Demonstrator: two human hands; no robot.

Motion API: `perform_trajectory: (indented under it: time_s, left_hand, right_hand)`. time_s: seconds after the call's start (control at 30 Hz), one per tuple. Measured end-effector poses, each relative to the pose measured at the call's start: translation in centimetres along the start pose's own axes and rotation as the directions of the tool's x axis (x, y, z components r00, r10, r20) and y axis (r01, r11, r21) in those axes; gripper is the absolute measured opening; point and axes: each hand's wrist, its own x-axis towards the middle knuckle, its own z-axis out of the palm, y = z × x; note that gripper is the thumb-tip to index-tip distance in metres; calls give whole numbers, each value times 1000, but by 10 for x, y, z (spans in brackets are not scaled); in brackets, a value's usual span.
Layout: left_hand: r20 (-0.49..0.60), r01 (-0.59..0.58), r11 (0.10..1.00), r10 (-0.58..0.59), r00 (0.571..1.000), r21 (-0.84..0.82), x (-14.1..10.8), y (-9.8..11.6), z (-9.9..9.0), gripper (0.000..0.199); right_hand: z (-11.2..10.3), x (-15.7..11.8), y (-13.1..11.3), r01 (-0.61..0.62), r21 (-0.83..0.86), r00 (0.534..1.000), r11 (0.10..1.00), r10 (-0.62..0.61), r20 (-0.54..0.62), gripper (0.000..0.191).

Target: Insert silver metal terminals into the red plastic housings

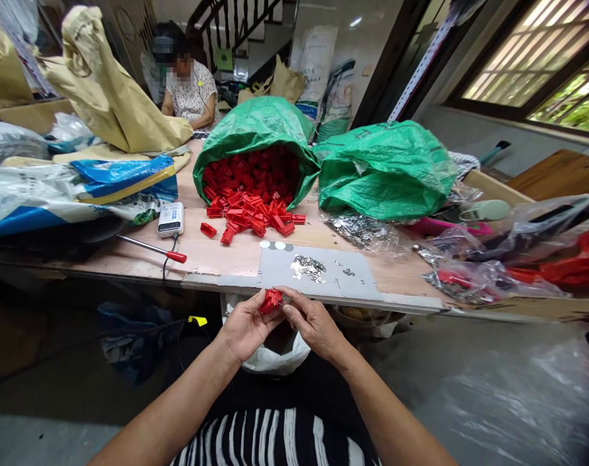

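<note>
A small red plastic part [271, 301] is gripped in my left hand [247, 325], just in front of the table edge. My right hand [310, 318] meets it from the other side, thumb and fingers pinched at the part; whether they also hold a small metal piece is too small to make out. Beyond my hands, a pile of small shiny metal pieces [308, 268] lies on a grey mat [275, 268]. Farther back, many similar red parts [255, 213] spill from the mouth of a green woven sack [260, 116].
Another green sack [386, 171] stands right of the first. A white power bank [171, 219] and a red-handled metal rod [178, 257] lie to the left. Below my hands hangs a white bag [279, 359]. Across the table sits another person [192, 97].
</note>
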Motion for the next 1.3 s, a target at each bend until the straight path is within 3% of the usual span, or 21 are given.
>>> perform_trajectory:
  time_s: [0.27,0.53,0.83,1.07,1.2,1.3]
  left_hand:
    - [43,32,999,-31,999,-31,2,-8,-2,17]
    - [-15,83,996,-84,996,-39,7,-10,-12,19]
    - [-116,94,996,-94,989,-6,8,-17,-17,17]
    - [-126,92,995,-95,987,-26,14,-24,-29,12]
    - [-186,85,993,-68,980,83,16,-27,-38,13]
    - [-224,114,969,-64,972,219,17,-29,-48,35]
  right_hand:
    - [2,5,4,-15,-43,984,999,8,-177,31]
    - [5,7,14,-51,70,994,996,58,-97,35]
    - [11,7,21,-73,139,996,988,80,-43,23]
    - [14,7,31,-132,180,991,975,133,7,25]
    - [6,11,32,-164,115,987,980,163,15,27]
    - [-4,21,33,-158,90,987,983,159,-8,30]
